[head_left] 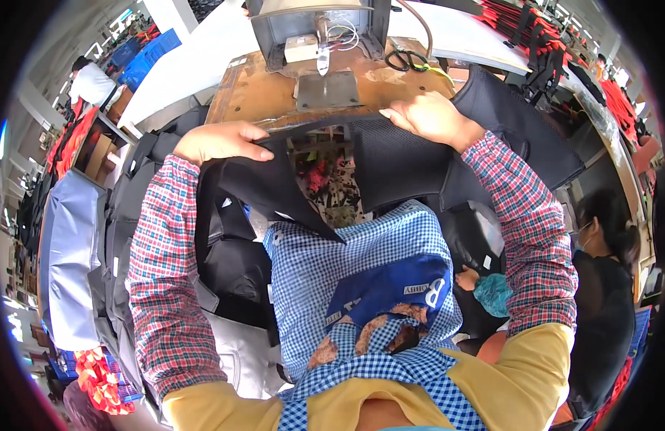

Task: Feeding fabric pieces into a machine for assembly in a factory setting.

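Between a worker's two raised hands, a black mesh-faced fabric panel is stretched along the near edge of a worn wooden counter. The left hand is closed over the panel's top edge where a dark pointed flap hangs down; the right hand lies with fingers curled over the same edge, farther along, just where a second black padded piece fans out beyond it. Straight ahead of both hands stands the grey sewing machine, its metal plate just past the fabric edge. Black-handled scissors lie on the counter beyond the right hand. Stacked black pieces sit outside the left forearm; another person is seated outside the right elbow. By the look of it, the panel is being lined up for stitching, and the next move calls for feeding its edge squarely under the needle with both hands holding it taut.
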Available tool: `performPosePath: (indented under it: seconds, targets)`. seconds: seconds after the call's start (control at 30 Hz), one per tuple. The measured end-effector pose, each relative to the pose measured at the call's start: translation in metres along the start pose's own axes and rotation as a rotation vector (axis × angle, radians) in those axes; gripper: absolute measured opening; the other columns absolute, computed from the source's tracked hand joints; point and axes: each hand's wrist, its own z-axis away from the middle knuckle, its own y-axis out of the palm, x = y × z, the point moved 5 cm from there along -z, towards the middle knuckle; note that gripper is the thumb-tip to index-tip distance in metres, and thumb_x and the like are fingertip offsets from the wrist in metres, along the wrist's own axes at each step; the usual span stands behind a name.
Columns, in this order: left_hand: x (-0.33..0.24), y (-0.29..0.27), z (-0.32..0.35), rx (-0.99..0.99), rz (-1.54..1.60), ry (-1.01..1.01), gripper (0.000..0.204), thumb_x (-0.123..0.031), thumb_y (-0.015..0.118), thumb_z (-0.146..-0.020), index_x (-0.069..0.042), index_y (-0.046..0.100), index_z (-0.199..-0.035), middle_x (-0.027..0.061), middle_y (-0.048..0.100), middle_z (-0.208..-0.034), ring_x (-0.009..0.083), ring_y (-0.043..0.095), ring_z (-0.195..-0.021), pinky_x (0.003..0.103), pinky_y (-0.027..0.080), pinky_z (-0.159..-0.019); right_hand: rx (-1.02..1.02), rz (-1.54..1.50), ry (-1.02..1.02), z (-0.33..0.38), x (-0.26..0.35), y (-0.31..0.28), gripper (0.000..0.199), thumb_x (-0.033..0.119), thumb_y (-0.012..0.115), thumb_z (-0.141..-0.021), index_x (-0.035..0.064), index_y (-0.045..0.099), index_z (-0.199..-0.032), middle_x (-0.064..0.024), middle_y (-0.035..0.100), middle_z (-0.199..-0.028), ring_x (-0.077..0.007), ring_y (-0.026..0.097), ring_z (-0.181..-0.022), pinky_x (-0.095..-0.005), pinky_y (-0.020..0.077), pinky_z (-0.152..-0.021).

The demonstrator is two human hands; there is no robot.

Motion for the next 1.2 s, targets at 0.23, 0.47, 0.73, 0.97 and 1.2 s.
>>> performPosePath:
  seconds: [0.23,0.47,0.73,0.97,1.2]
  targets:
    - [-0.011,-0.047,0.005,-0.291,0.012,-0.044,0.045,-0.038,0.063,-0.094,0.003,0.065,-0.112,-0.0006,0.067,-0.098,0.0076,0.057,-0.092,0.021,0.043,-0.089,0.071,-0.111,0.078,-0.038,-0.019,0.015,0.041,0.038,0.045,-0.099,0.0069,0.068,-0.084,-0.0171,0.065,-0.072,-0.0346,0.064,-0.069,-0.0442,0.0523,-0.067]
    - [0.004,-0.066,-0.019,-0.354,0.038,-0.097,0.044,-0.040,0.066,-0.091,0.000,0.068,-0.109,-0.0017,0.068,-0.094,0.0071,0.058,-0.087,0.021,0.044,-0.085,0.180,-0.157,0.116,-0.062,-0.046,0.035,0.050,0.041,0.040,-0.101,0.0034,0.068,-0.086,-0.0163,0.067,-0.082,-0.0360,0.064,-0.078,-0.0446,0.0517,-0.076]
    - [0.014,-0.080,-0.023,-0.388,0.050,-0.076,0.050,-0.045,0.068,-0.089,-0.001,0.068,-0.113,-0.0005,0.068,-0.098,0.0080,0.058,-0.091,0.021,0.043,-0.088,0.202,-0.183,0.110,-0.078,-0.054,0.035,0.049,0.041,0.039,-0.102,0.0018,0.068,-0.103,-0.0187,0.068,-0.097,-0.0365,0.064,-0.091,-0.0412,0.0506,-0.086]
    - [0.023,-0.090,-0.022,-0.351,0.161,-0.060,0.058,-0.045,0.067,-0.089,0.002,0.059,-0.123,0.0027,0.063,-0.114,0.0109,0.054,-0.107,0.022,0.039,-0.098,0.138,-0.147,0.137,-0.081,-0.049,0.025,0.051,0.046,0.037,-0.101,0.0078,0.070,-0.096,-0.0162,0.068,-0.092,-0.0366,0.064,-0.089,-0.0438,0.0505,-0.084]
    - [0.023,-0.099,-0.027,-0.423,0.053,-0.001,0.043,-0.042,0.062,-0.094,-0.003,0.067,-0.111,-0.0025,0.065,-0.097,0.0067,0.056,-0.091,0.021,0.043,-0.088,0.145,-0.098,0.152,-0.082,-0.045,0.024,0.051,0.046,0.036,-0.101,0.0085,0.071,-0.098,-0.0155,0.069,-0.092,-0.0361,0.064,-0.090,-0.0441,0.0511,-0.085]
